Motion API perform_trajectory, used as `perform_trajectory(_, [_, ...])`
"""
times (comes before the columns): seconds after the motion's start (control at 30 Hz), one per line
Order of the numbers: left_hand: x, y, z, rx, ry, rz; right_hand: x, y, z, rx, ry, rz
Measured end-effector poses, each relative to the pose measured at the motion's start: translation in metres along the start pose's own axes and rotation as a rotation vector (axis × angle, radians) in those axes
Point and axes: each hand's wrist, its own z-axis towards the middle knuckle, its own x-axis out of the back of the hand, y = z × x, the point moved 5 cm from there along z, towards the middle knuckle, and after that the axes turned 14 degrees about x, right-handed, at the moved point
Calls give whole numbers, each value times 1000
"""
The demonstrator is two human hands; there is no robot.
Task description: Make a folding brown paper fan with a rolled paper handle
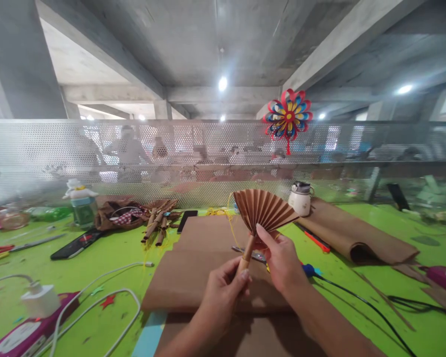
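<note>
A pleated brown paper fan, spread wide on a rolled paper handle, is held up over the middle of the table. My left hand is closed round the lower part of that handle. At the base of the pleats, my right hand grips the fan, its thumb on the near face; its other fingers are partly hidden behind. Beneath both hands lie large folded sheets of brown paper. Scissors lie partly hidden behind the fan's handle and my right hand.
Rolled-handle paper pieces, a dark phone and red-handled scissors are on the left. A brown paper roll, a white jar and a black cord sit right. Behind runs a perforated metal screen.
</note>
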Motion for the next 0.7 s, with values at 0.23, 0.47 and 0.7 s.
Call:
perform_trajectory(0.23, [-1,2,-2,-17,-5,1,0,0,-2,2,11,-13])
perform_trajectory(0.47, [0,-1,1,-48,8,19,-2,2,-3,-41,18,31])
perform_trajectory(0.7, [5,-1,3,-90,50,39,-4,5,-3,-61,-32,66])
